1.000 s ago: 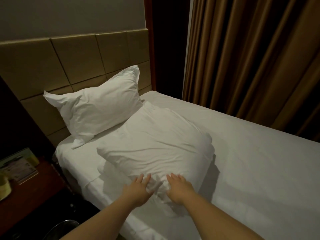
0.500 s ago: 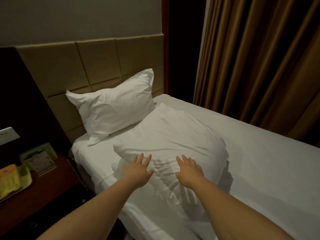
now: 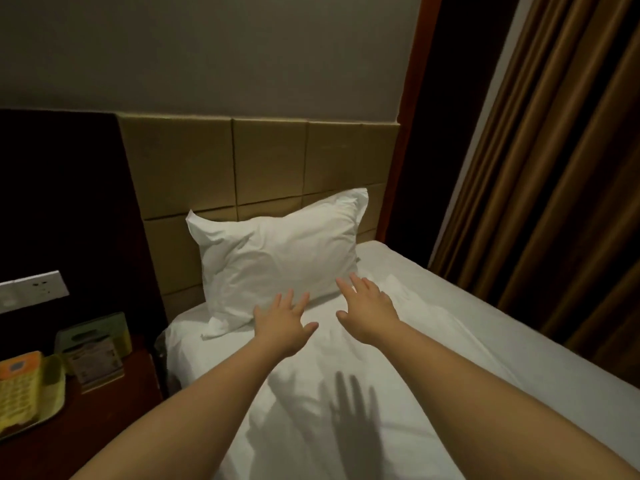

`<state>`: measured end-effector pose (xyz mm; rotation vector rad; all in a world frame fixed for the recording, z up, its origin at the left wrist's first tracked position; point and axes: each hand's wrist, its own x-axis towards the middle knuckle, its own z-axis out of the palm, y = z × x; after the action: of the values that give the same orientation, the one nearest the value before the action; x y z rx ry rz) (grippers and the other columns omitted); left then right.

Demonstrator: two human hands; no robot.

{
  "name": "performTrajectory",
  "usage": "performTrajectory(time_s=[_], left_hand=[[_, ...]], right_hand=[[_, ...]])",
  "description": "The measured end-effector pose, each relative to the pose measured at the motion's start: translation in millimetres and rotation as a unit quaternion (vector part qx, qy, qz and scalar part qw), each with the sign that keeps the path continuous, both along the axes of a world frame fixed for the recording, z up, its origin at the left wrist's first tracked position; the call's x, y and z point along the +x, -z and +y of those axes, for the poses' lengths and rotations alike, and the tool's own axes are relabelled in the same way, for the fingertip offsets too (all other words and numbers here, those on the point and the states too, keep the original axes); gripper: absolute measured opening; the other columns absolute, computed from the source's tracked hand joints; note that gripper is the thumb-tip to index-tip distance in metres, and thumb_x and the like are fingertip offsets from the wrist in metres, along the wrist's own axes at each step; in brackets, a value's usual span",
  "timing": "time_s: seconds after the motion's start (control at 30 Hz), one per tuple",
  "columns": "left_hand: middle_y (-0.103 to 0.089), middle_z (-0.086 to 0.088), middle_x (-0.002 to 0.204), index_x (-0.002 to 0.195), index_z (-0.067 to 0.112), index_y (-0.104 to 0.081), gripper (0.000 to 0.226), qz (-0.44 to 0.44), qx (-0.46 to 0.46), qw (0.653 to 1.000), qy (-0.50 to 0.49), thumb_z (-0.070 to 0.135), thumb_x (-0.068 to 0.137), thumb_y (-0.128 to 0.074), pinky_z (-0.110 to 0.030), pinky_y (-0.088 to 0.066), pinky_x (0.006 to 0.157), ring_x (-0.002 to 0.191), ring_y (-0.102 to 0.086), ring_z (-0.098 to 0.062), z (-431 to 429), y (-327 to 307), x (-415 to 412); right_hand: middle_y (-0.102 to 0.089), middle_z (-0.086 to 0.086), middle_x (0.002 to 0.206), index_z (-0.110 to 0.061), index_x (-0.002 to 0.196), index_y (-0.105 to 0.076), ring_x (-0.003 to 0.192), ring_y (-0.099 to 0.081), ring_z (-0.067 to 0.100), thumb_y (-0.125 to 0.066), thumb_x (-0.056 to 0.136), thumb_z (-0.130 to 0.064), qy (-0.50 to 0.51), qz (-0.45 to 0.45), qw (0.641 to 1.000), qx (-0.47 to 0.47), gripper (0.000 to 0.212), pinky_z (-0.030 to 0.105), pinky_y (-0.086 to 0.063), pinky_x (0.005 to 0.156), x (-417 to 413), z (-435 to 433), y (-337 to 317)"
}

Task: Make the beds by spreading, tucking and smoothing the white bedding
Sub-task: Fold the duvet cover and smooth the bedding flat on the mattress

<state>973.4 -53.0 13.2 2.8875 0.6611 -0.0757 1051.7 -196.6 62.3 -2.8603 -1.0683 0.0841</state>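
Against the headboard point(image 3: 270, 161) at twelve o'clock leans the pillow point(image 3: 277, 258), long axis roughly eight to two. It looks soft, light and floppy, best taken by its corners. Left grip point(image 3: 282, 325) and right grip point(image 3: 369, 311) hover spread-fingered, holding nothing, over rumpled bedding point(image 3: 433, 341).

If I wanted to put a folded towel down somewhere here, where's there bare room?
The widest bare patch is the sheet on the right, between the flat pillow and the curtain. The bed's head is crowded: the upright pillow, with the left hand and right hand in front of it. The nightstand is mostly taken by a tray and a card stand.
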Motion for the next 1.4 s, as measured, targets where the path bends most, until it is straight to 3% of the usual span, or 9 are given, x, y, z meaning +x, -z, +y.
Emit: performTrajectory(time_s=[0.5, 0.67, 0.77, 0.83, 0.93, 1.03, 1.2, 1.3, 1.4], left_hand=[[0.014, -0.001, 0.159, 0.150, 0.036, 0.008, 0.079, 0.024, 0.029, 0.998, -0.040, 0.060, 0.092, -0.040, -0.059, -0.001, 0.113, 0.147, 0.008, -0.026, 340, 8, 216], [0.011, -0.003, 0.159, 0.148, 0.035, 0.012, 0.108, 0.114, -0.086, 0.979, -0.143, 0.073, 0.074, -0.056, -0.064, -0.003, 0.111, 0.146, 0.010, -0.030, 418, 43, 258], [-0.032, -0.006, 0.147, 0.143, 0.027, -0.030, 0.076, 0.147, -0.071, 0.974, -0.155, 0.062, 0.080, -0.055, -0.067, -0.014, 0.107, 0.139, -0.024, -0.029, 417, 55, 284], [-0.057, 0.000, 0.119, 0.118, 0.026, -0.058, 0.044, 0.163, -0.075, 0.972, -0.152, 0.056, 0.089, -0.044, -0.057, -0.018, 0.109, 0.126, -0.041, -0.024, 409, 65, 292], [-0.063, 0.002, 0.085, 0.088, 0.024, -0.068, 0.045, 0.091, -0.072, 0.986, -0.116, 0.051, 0.095, -0.033, -0.040, -0.023, 0.101, 0.110, -0.052, -0.021, 389, 70, 286], [-0.059, 0.001, 0.079, 0.079, 0.022, -0.063, 0.031, -0.015, -0.078, 0.995, -0.064, 0.033, 0.094, -0.038, -0.036, -0.027, 0.085, 0.096, -0.055, -0.023, 359, 38, 284], [-0.065, -0.009, 0.085, 0.070, 0.018, -0.053, 0.019, -0.178, -0.136, 0.974, -0.029, 0.024, 0.087, -0.048, -0.034, -0.032, 0.074, 0.090, -0.057, -0.029, 314, -28, 286], [-0.058, -0.009, 0.069, 0.057, 0.014, -0.047, 0.032, -0.263, -0.210, 0.942, -0.009, 0.039, 0.076, -0.043, -0.032, -0.030, 0.064, 0.080, -0.057, -0.031, 279, -67, 284], [-0.062, -0.008, 0.061, 0.054, 0.012, -0.057, 0.034, -0.355, -0.291, 0.888, 0.014, 0.041, 0.066, -0.045, -0.037, -0.044, 0.064, 0.072, -0.060, -0.029, 237, -125, 276]], right_hand=[[0.001, -0.001, 0.161, -0.032, 0.153, -0.003, 0.148, 0.000, 0.025, -0.038, 0.100, -0.038, -0.060, 0.029, 0.997, -0.043, 0.064, 0.047, -0.010, 0.118, 213, 334, 6], [0.002, -0.001, 0.161, -0.033, 0.152, -0.001, 0.147, -0.003, 0.027, -0.038, 0.101, -0.038, -0.066, 0.085, 0.993, -0.047, 0.064, 0.044, -0.016, 0.118, 242, 394, 50], [0.004, 0.001, 0.161, -0.036, 0.151, 0.005, 0.145, -0.011, 0.034, -0.044, 0.098, -0.040, -0.010, 0.154, 0.987, -0.046, 0.073, 0.047, -0.024, 0.115, 244, 410, 74], [0.005, 0.006, 0.160, -0.037, 0.150, 0.012, 0.139, -0.028, 0.037, -0.054, 0.093, -0.044, 0.053, 0.205, 0.977, -0.020, 0.087, 0.046, -0.034, 0.110, 244, 420, 84], [0.003, 0.017, 0.156, -0.032, 0.148, 0.022, 0.132, -0.038, 0.034, -0.069, 0.081, -0.050, 0.193, 0.318, 0.927, 0.051, 0.114, 0.039, -0.040, 0.104, 236, 423, 94], [-0.007, 0.019, 0.150, -0.025, 0.148, 0.023, 0.131, -0.036, 0.033, -0.072, 0.079, -0.046, 0.337, 0.374, 0.843, 0.191, 0.119, 0.039, -0.037, 0.104, 228, 411, 105], [-0.005, 0.013, 0.155, -0.028, 0.148, 0.020, 0.136, -0.031, 0.033, -0.071, 0.084, -0.030, 0.307, 0.281, 0.850, 0.323, 0.111, 0.043, -0.034, 0.107, 247, 379, 70], [-0.006, 0.005, 0.158, -0.034, 0.151, 0.010, 0.136, -0.033, 0.032, -0.066, 0.084, -0.013, 0.275, 0.226, 0.841, 0.408, 0.103, 0.044, -0.039, 0.107, 251, 344, 34], [-0.016, 0.003, 0.158, -0.032, 0.152, -0.009, 0.136, -0.036, 0.028, -0.060, 0.087, -0.008, 0.213, 0.167, 0.804, 0.529, 0.087, 0.040, -0.038, 0.108, 241, 310, -9]])
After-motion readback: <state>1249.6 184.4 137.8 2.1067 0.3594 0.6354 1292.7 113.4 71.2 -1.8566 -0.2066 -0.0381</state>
